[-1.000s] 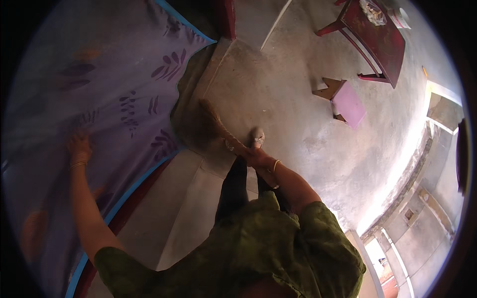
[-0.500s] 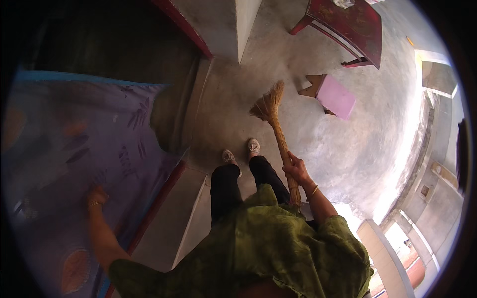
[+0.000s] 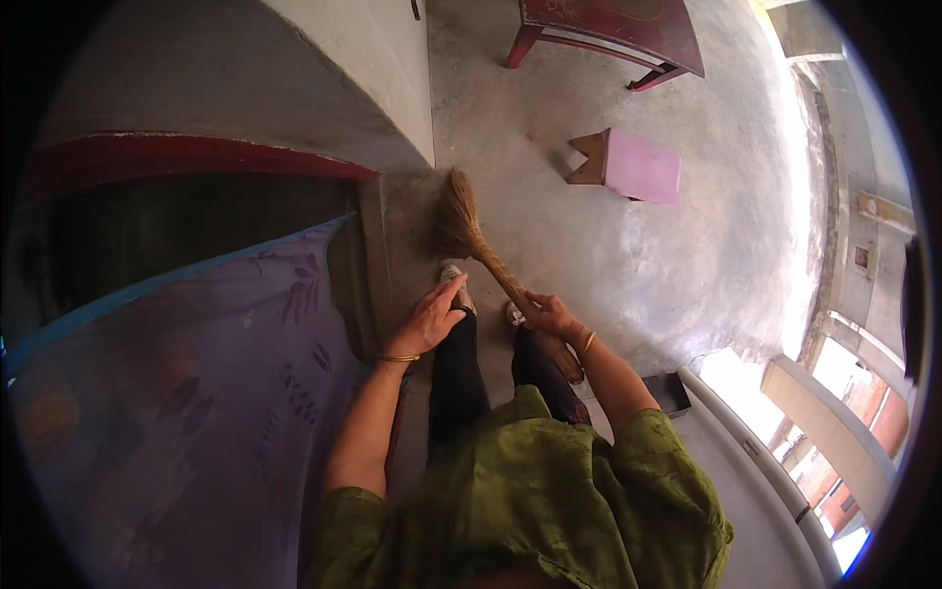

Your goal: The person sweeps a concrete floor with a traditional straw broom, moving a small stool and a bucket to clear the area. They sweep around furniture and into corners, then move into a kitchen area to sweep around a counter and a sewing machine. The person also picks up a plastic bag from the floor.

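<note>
A straw broom (image 3: 498,275) slants across my front, its bristle head resting near the floor beside the doorway. Around its bound handle my right hand (image 3: 554,319) is closed, and the handle's lower end shows below my fingers, over my thigh. My left hand (image 3: 429,319) hangs in front of my left leg, apart from the broom, with fingers extended and nothing in it. To its left hangs a purple curtain (image 3: 226,373) with leaf patterns and a blue upper edge, across a dark doorway.
A small stool with a pink top (image 3: 643,167) stands on the concrete floor (image 3: 726,265) ahead to the right. Beyond it is a dark red table (image 3: 628,29). A wall corner (image 3: 407,118) juts out at the upper left. A dark box-like object (image 3: 668,394) lies right of my right forearm.
My left hand has left the curtain and come in front of my legs. The broom head has swung left toward the doorway. My view has turned, and the curtain hangs lower in it.
</note>
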### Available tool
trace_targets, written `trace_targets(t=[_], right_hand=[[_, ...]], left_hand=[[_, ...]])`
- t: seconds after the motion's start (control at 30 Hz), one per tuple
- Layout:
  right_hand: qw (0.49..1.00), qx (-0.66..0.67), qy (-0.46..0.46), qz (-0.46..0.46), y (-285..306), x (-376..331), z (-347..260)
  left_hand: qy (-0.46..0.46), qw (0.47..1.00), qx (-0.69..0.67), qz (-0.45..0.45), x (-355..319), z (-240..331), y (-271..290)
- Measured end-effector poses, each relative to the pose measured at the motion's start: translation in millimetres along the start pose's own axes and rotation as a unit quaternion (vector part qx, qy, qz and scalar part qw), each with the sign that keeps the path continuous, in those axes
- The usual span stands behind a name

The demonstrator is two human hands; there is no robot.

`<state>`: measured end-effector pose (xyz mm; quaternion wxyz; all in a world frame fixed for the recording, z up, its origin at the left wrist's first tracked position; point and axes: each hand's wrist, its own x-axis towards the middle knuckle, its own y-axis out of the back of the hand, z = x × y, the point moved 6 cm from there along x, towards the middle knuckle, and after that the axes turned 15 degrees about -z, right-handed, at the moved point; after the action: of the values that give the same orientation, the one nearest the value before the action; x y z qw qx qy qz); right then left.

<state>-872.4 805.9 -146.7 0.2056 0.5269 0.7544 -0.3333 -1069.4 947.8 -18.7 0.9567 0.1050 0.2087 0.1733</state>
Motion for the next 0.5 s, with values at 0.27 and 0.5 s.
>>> trace_targets(t=[0.27, 0.5], right_hand=[[0.960, -0.195, -0.088, 0.180, 36, -94, -53], [0.958, -0.236, 0.045, 0.154, 106, 28, -159]], left_hand=[[-0.033, 0.999, -0.004, -0.030, 62, 33, 13], [0.105, 0.990, -0.036, -0.085, 33, -27, 1]])
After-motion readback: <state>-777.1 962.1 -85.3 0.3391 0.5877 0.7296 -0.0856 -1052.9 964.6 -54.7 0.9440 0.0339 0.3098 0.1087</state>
